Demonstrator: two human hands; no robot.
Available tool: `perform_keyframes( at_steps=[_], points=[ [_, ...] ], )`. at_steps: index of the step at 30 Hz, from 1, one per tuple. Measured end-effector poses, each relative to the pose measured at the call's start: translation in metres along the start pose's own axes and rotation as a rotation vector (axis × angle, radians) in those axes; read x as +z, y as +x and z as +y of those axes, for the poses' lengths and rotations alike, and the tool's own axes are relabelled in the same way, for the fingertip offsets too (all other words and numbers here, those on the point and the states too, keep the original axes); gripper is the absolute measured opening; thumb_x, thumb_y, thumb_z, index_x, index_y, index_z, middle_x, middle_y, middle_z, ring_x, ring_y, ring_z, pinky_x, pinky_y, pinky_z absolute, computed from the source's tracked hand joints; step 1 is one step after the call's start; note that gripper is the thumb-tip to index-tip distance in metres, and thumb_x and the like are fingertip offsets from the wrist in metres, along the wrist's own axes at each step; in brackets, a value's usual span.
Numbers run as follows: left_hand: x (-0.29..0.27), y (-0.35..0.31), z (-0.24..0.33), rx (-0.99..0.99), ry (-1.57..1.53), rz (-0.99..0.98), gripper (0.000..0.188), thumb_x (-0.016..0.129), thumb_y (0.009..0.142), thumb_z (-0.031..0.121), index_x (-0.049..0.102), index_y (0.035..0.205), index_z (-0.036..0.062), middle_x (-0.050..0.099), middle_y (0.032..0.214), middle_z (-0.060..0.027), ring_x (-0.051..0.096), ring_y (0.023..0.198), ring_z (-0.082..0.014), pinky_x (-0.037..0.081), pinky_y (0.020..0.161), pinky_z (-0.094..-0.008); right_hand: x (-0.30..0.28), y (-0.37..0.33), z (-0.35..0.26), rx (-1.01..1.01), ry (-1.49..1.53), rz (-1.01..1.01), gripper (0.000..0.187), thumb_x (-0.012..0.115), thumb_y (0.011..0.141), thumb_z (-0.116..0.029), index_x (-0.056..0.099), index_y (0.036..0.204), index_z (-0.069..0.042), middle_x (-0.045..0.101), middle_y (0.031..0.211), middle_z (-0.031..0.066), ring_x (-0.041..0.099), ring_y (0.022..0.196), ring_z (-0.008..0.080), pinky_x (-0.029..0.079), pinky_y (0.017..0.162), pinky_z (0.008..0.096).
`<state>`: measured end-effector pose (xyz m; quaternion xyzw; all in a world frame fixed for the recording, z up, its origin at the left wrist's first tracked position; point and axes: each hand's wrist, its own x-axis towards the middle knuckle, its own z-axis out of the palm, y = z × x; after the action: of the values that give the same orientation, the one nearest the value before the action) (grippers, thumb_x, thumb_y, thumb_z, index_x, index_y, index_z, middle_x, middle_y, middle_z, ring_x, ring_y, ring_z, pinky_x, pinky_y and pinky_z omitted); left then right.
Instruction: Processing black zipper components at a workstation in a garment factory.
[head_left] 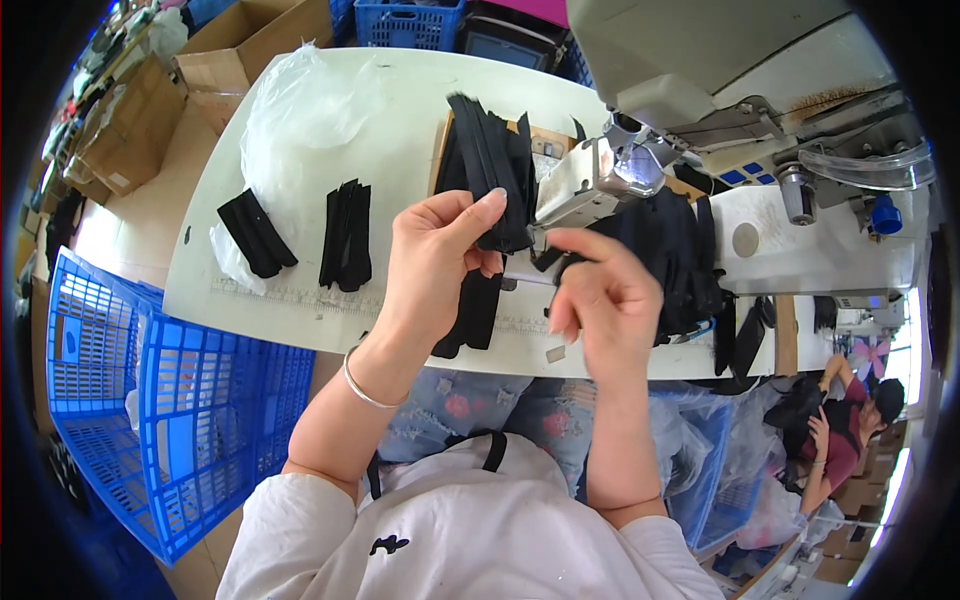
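Note:
My left hand [440,240] is closed on a bundle of black fabric strips [488,160], thumb on top, holding it up over the table. More black fabric strips [472,315] lie below that hand, near the table's front edge. My right hand [608,295] is just to the right, in front of the sewing machine [600,180]. Its index finger points left and the others are bent, with nothing visible in them; it is slightly blurred. A large heap of black fabric pieces [665,260] lies behind and right of it.
Two black fabric stacks [347,235] [257,233] lie on the white table [400,90], beside a clear plastic bag [300,110]. A blue crate [200,400] stands at the left and cardboard boxes [130,125] beyond. Another person [840,425] works at the far right.

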<state>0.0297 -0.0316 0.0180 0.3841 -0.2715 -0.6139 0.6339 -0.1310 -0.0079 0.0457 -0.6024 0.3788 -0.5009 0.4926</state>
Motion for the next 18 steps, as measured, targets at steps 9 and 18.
perform_keyframes(
  at_steps=[9,18],
  points=[
    [-0.004,-0.001,-0.006,0.019,0.254,-0.036,0.035,0.068,0.087,0.021,0.052,0.059,0.0064,0.047,0.059,0.0038,0.049,0.050,-0.0058,0.042,0.048,-0.0197,-0.039,0.001,0.002,-0.020,-0.224,0.291,0.015,0.062,0.089,-0.009,0.068,0.100,0.000,0.060,0.065,0.0002,0.051,0.054,0.0021,0.036,0.048,0.0168],
    [-0.018,0.070,-0.021,0.216,0.911,-0.061,0.044,0.069,0.083,0.020,0.056,0.110,-0.0117,0.063,0.071,-0.0111,0.055,0.066,-0.0128,0.045,0.064,-0.0286,-0.089,-0.024,0.037,-0.200,-1.174,0.237,0.020,0.072,0.077,-0.014,0.068,0.096,-0.008,0.061,0.091,0.0043,0.056,0.088,0.0229,0.042,0.078,0.0363]
  ],
)
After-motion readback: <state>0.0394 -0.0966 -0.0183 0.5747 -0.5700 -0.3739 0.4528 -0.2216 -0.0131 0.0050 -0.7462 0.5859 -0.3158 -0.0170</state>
